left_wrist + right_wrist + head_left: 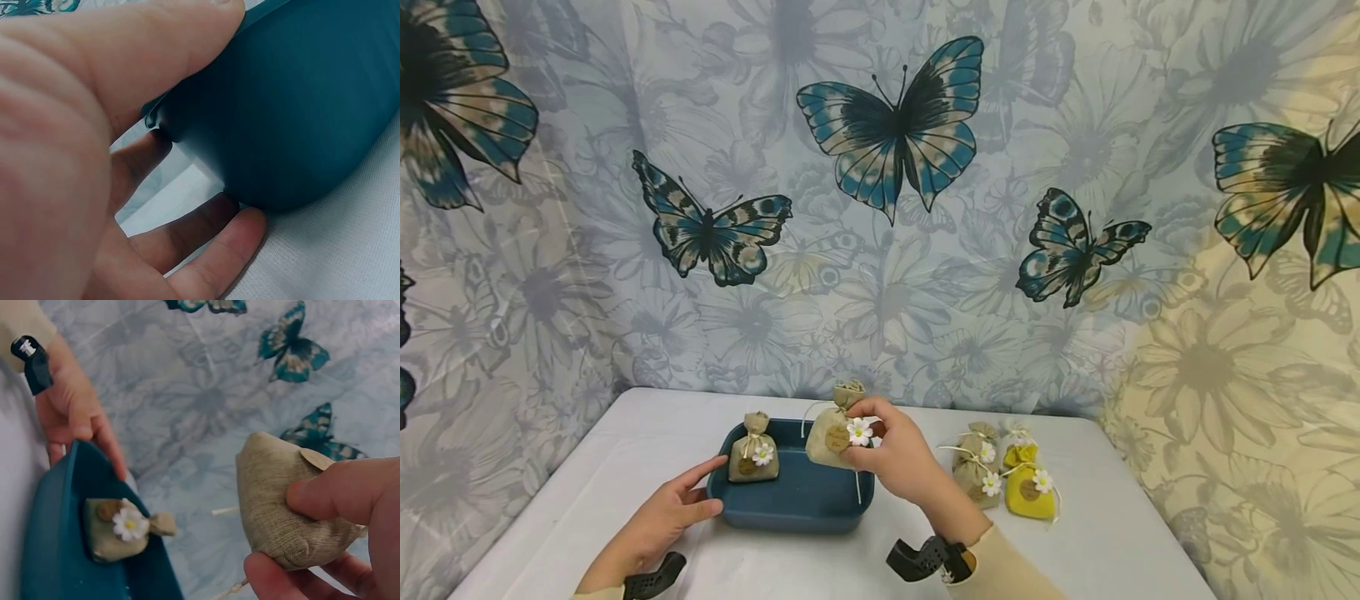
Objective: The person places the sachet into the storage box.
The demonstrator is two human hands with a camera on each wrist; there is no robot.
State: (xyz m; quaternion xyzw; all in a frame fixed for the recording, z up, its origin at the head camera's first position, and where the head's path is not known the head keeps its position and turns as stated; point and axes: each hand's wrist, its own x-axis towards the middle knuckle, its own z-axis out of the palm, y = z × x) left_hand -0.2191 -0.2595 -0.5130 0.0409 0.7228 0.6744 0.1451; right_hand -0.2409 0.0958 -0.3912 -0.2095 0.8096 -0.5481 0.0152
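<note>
My right hand (pixel 901 454) pinches a beige drawstring sachet (pixel 822 448) with a white flower and a round tag, above the right part of a blue rectangular bin (pixel 797 522). In the right wrist view, thumb and fingers squeeze the sides of this cloth sachet (pixel 269 500). Inside the bin's left end stands another beige sachet (pixel 752 460) with a white flower. At the bin's left side is my left hand (pixel 666 510), its fairly straight fingers and thumb touching the wall. The left wrist view shows fingertips against the blue wall (pixel 300 106).
On the white table (pixel 917 567), right of the bin, lie beige sachets (pixel 973 482) and a yellow sachet (pixel 1032 497) with white flowers. A butterfly-print cloth (pixel 880 317) hangs behind the table and along both sides.
</note>
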